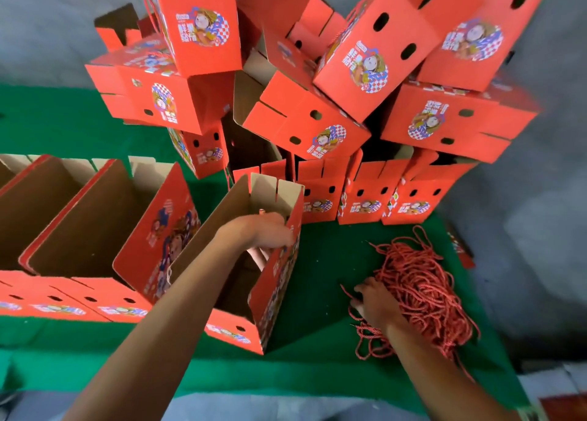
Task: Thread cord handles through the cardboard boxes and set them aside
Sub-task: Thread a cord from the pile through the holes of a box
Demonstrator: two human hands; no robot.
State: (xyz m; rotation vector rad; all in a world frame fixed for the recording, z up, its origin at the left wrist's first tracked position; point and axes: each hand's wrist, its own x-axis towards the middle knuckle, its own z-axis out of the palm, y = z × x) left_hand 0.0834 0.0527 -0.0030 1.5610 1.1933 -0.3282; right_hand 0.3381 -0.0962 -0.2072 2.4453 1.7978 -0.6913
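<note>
**Left hand hooked into the open box, right hand in the cord pile**

So the open box (254,261) sits near the middle of the green worktop (317,357), open side up, brown cardboard inside, red printed panels outside. It's tilted a bit, and its long axis runs from the near edge away toward the stacked boxes (317,103). Can't see anything inside it apart from fingers.

The left hand (263,230) reaches over the box's right wall, with the fingers (259,257) curled down inside against that panel, so it's gripping the wall at the top rim. A small reddish bit shows just above the wrist, too blurry to say what it is.

To the right, apart from the box, lies the cord pile (419,290), a loose tangle of red cords with ends straggling toward the near edge. The right hand (376,303) rests on the pile's left side, fingers bent down into the strands. Whether they're actually pinching one cord, I can't tell.

On the left, a row of open boxes (79,214) lies in line, brown insides showing and nothing visible in them. The stack behind is piled at all angles.
</note>
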